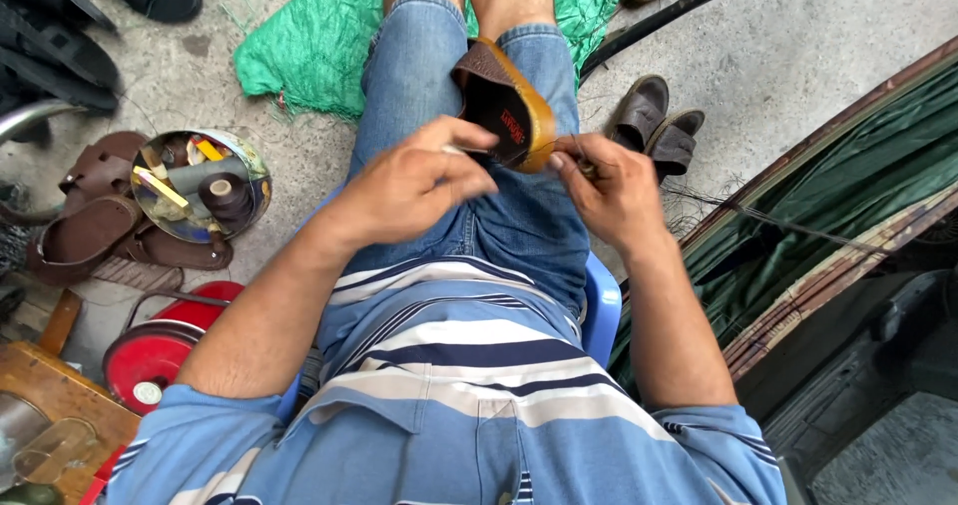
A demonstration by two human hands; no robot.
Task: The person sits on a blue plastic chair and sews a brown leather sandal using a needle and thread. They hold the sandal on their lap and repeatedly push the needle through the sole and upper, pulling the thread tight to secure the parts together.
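A brown sandal (507,106) with a tan sole edge is clamped upright between my knees, above my denim shorts. My left hand (409,184) presses its fingertips against the near end of the sandal, pinching something small and pale that I cannot make out. My right hand (611,188) is at the sandal's right edge, its fingers closed on a thin dark tool or thread; a fine thread runs off to the right from it.
A round metal tin (200,184) with thread spools and small tools sits on the floor at left, beside brown sandals (95,231). A green net cloth (319,36) lies under my legs. A dark pair of sandals (654,121) is at right. A red round object (150,357) is at lower left.
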